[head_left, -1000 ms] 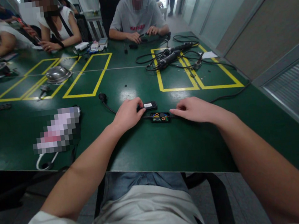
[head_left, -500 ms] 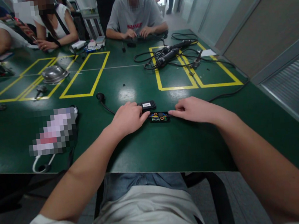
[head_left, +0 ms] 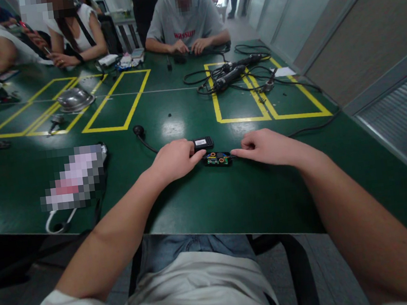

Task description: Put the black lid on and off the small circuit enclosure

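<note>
A small black case (head_left: 218, 164) lies uncovered on the table, its circuit board showing coiled parts and coloured wires. At its left end is my left hand (head_left: 175, 159), thumb against the edge and fingers curled over. The black power cable (head_left: 148, 145) with a plug (head_left: 138, 130) runs in under this hand. My right hand (head_left: 267, 146) is closed at the opposite end, its fingertips pinching where the cable joins; that cable comes out behind the hand. Just behind the case lies a ridged black cover (head_left: 202, 143) with a white label, near my left fingers.
A pixelated phone-like item (head_left: 76, 179) lies at left on the green table (head_left: 194, 202). Further back are a metal bowl (head_left: 75, 99), tangled black cables with dark handles (head_left: 229, 77), and yellow tape outlines (head_left: 124, 102). Several people sit across the table.
Both hands hold almost the same pose at the case's two ends. The view has shifted slightly; nothing was taken hold of or let go.
</note>
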Tool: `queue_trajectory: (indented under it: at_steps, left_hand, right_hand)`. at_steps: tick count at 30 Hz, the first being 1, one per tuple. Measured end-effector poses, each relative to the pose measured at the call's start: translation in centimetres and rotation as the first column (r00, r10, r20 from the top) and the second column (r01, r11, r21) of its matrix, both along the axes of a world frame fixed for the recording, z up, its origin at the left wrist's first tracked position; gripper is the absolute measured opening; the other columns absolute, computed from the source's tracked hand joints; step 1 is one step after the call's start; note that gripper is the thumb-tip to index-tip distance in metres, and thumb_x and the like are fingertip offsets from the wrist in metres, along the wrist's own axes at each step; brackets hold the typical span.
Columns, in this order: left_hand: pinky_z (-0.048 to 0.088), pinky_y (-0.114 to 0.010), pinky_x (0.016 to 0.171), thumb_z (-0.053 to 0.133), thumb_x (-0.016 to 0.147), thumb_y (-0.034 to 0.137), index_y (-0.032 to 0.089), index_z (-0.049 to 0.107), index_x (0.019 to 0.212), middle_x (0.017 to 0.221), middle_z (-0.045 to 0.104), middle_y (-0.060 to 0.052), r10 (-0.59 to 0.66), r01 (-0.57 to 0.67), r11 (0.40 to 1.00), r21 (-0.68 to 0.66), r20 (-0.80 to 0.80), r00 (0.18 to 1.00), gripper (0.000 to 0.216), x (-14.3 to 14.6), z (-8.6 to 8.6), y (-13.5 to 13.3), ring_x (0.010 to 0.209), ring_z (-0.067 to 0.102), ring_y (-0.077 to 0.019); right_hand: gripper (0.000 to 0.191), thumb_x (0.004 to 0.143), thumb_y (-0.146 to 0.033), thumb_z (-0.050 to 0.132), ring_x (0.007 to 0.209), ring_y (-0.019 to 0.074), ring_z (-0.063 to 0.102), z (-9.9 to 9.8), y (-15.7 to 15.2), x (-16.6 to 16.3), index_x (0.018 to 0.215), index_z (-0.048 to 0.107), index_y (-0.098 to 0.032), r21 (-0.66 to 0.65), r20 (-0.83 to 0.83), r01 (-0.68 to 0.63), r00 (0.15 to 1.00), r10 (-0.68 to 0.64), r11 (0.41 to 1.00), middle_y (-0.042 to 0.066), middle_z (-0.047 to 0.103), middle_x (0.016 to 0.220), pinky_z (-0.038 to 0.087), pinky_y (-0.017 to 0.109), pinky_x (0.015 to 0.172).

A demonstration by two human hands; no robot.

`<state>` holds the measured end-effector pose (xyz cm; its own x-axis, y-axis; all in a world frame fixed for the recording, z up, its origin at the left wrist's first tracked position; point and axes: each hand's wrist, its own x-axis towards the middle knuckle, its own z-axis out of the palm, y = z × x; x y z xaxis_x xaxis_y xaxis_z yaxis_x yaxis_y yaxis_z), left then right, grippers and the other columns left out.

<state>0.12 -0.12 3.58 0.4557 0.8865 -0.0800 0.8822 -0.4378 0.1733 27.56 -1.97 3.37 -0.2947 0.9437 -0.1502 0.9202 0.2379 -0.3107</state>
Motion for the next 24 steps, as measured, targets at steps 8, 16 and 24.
queue_trajectory:
  at_steps: [8, 16, 24]
  left_hand:
    - [0.047, -0.036, 0.073, 0.062, 0.111, 0.054, 0.02, 0.076, 0.106, 0.093, 0.079, -0.01, 0.029, -0.026, 0.998, -0.065, 0.04, 0.999, 0.037, -0.2, -0.6, 0.4, 0.084, 0.071, -0.0276]
    - [0.057, -0.046, 0.101, 0.074, 0.104, 0.045, 0.02, 0.077, 0.107, 0.119, 0.075, -0.014, -0.096, 0.059, 0.981, 0.186, 0.198, 0.975, 0.025, -0.6, -2.2, 0.8, 0.117, 0.069, -0.0332]
    - [0.049, -0.047, 0.123, 0.067, 0.108, 0.026, 0.023, 0.081, 0.139, 0.145, 0.08, -0.011, -0.17, 0.142, 0.984, 0.107, 0.319, 0.932, 0.034, -0.9, -3.9, 3.1, 0.136, 0.071, -0.0289]
  right_hand:
    - [0.058, 0.107, -0.065, 0.054, 0.065, 0.0211, 0.058, -0.1, 0.0, -0.6, 0.064, 0.059, -0.025, -0.119, 0.051, -0.013, 0.999, 0.02, 0.993, 0.004, 0.066, 0.067, 0.038, 0.036, 0.067]
    - [0.056, 0.107, -0.065, 0.054, 0.068, 0.0224, 0.06, -0.5, 0.3, -0.2, 0.067, 0.06, -0.026, -0.092, 0.019, -0.064, 0.998, 0.066, 0.994, 0.005, 0.068, 0.069, 0.039, 0.036, 0.066]
    - [0.033, 0.104, -0.041, 0.055, 0.088, 0.0268, 0.071, -1.7, 0.8, -0.4, 0.089, 0.078, -0.023, -0.018, -0.167, -0.181, 0.97, 0.176, 0.983, 0.01, 0.08, 0.096, 0.051, 0.038, 0.085]
